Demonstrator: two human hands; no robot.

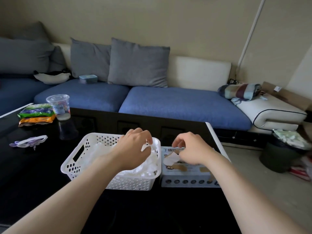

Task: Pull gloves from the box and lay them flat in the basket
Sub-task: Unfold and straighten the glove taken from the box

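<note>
White perforated plastic basket (pixel 130 183) stands at lower centre of the frame on a glossy black desk (pixel 42 174), with its right wall just beside a cardboard glove box (pixel 189 181) that lies flat at the desk's right edge. Crumpled white gloves (pixel 148 166) fill the right half of the basket, bunched rather than flat. Left grip (pixel 133 149) hangs over the basket's far right corner, its fingers curled downward and pinching a fold of the gloves near the rim. Right grip (pixel 192 149) is held over the top opening of the glove box with its fingers curled inward. A pale sheet (pixel 170 159) sticks up from the opening just beside the thumb; whether it is a glove or a torn flap, and whether the right grip pinches it, cannot be told. Both bare forearms enter from the bottom edge. At the left of the desk are a clear plastic cup (pixel 58 105), stacked snack packets (pixel 36 114) touching the cup, and a small purple and white object (pixel 28 141) nearer the viewer. Across the upper half runs a blue sofa (pixel 177 102) with grey cushions (pixel 138 63), a striped folded blanket (pixel 239 91) at its right end, and a dark waste bin (pixel 276 157) on the floor at the right.
</note>
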